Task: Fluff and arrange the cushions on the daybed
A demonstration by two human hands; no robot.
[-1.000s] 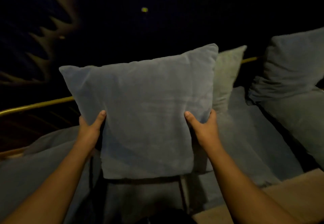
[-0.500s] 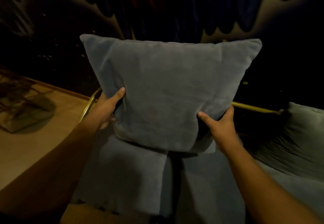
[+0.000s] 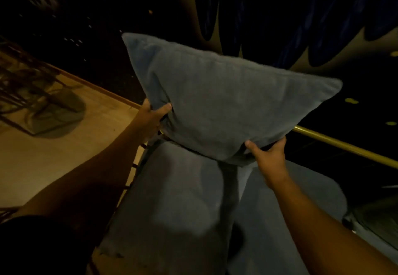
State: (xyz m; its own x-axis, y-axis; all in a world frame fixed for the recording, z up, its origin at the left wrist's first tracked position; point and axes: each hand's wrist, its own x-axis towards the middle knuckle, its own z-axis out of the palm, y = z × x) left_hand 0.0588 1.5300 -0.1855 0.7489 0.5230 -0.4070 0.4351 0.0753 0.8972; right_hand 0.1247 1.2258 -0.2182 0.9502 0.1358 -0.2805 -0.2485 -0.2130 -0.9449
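Blue-grey cushion (image 3: pixel 226 104) held in both hands above the daybed seat (image 3: pixel 176 205)

The cushion is clear of the seat, tilted, its upper left corner highest and its right corner pointing toward the brass rail (image 3: pixel 344 145). The left hand (image 3: pixel 150 117) grips the cushion's left edge, thumb pressed into the front face and denting the fabric; the remaining fingers are hidden behind the cushion. The right hand (image 3: pixel 269 156) grips the lower edge, thumb on the front face, fingers curled round the back. Both grips are closed on the fabric. Under the cushion lie two blue-grey seat pads with a dark gap between them. A wooden floor (image 3: pixel 53 149) lies to the left, with an unclear wire-framed object (image 3: pixel 38 93) on it. Lighting is dim; the backdrop is dark
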